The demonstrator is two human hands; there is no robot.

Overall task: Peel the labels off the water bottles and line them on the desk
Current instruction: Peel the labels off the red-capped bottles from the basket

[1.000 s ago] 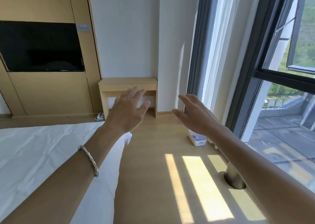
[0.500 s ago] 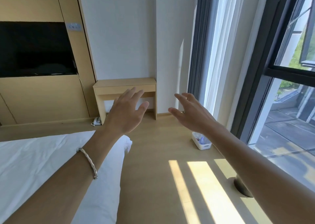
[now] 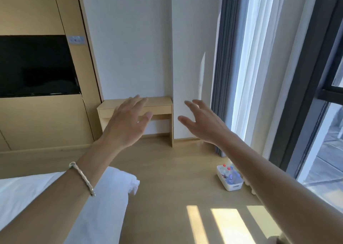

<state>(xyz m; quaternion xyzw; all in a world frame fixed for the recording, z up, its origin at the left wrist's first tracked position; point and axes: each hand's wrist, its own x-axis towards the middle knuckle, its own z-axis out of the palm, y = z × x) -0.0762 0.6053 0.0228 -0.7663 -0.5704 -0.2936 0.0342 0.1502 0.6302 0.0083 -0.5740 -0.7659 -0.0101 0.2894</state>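
Wooden floor [image 3: 167,169], bottles [image 3: 230,175] in white bin [image 3: 233,187] below right hand [image 3: 204,125], both hands empty, spread

Beyond the left hand [image 3: 128,125] the desk [image 3: 161,103] is pale matt wood. Below the right hand [image 3: 204,125], a white bin [image 3: 233,187] of smooth plastic holds water bottles [image 3: 232,177], seemingly clear plastic.

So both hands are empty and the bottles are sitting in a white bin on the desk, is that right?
Not quite: the head view shows the white bin holding the bottles on the floor by the curtain, not on the desk. The left hand and right hand are indeed empty.
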